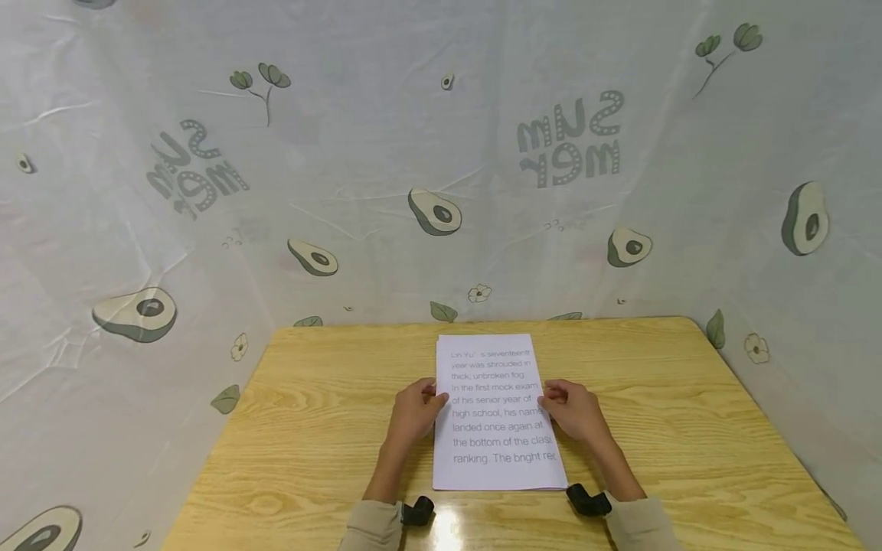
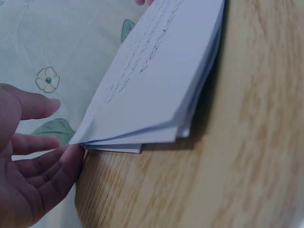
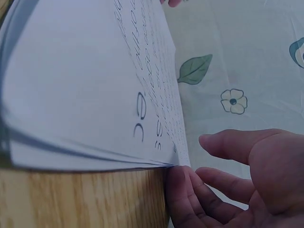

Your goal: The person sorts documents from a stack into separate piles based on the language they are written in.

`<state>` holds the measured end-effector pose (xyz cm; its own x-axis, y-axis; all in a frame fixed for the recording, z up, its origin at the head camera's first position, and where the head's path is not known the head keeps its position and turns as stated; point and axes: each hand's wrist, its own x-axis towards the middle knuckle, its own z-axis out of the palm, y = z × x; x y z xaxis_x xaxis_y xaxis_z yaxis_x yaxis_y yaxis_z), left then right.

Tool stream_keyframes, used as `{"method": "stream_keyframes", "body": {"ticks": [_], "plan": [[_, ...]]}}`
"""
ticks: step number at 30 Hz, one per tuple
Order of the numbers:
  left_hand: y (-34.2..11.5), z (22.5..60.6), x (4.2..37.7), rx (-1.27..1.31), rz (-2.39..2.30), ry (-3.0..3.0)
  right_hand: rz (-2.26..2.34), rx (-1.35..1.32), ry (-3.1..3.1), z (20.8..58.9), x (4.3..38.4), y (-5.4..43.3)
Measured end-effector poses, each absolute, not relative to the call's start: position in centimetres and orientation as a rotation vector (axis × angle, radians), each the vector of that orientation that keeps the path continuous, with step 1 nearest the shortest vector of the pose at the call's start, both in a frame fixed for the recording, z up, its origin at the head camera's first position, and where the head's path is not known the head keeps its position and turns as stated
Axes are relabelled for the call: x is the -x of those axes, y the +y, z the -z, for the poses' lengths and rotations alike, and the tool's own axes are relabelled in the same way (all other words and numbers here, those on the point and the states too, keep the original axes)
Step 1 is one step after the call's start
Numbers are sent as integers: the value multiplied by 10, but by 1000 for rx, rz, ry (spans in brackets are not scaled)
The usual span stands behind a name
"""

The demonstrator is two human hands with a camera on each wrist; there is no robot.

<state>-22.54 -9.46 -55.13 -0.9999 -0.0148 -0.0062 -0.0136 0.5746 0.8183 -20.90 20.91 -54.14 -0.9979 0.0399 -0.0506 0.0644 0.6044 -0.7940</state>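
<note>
A stack of white paper sheets point(image 1: 494, 419) lies on the wooden table, its top page printed with lines of English text. At its left edge is my left hand point(image 1: 413, 413); the left wrist view shows the fingertips point(image 2: 72, 156) against the side of the sheets point(image 2: 147, 95), with the thumb point(image 2: 40, 105) raised apart. My right hand point(image 1: 575, 413) is at the opposite edge. Its fingertips point(image 3: 178, 183) touch the side of the stack in the right wrist view, and the thumb point(image 3: 223, 143) stands off the paper. Sheet edges are slightly uneven at the near end.
The wood-grain table point(image 1: 331, 383) extends around the paper on all sides. Behind and beside it hangs a pale cloth point(image 1: 372, 138) printed with avocados, leaves and flowers. Black wrist devices point(image 1: 417, 511) sit at both sleeves, close to the paper's near edge.
</note>
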Motion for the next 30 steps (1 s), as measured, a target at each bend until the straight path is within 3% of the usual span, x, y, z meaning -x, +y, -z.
{"method": "stream_keyframes", "body": {"ticks": [18, 30], "plan": [[-100, 552, 226, -12, 1433, -2785, 1274, -75, 2825, 542, 208, 215], [-102, 554, 227, 126, 1391, -2807, 1203, -1, 2832, 538, 205, 211]]}}
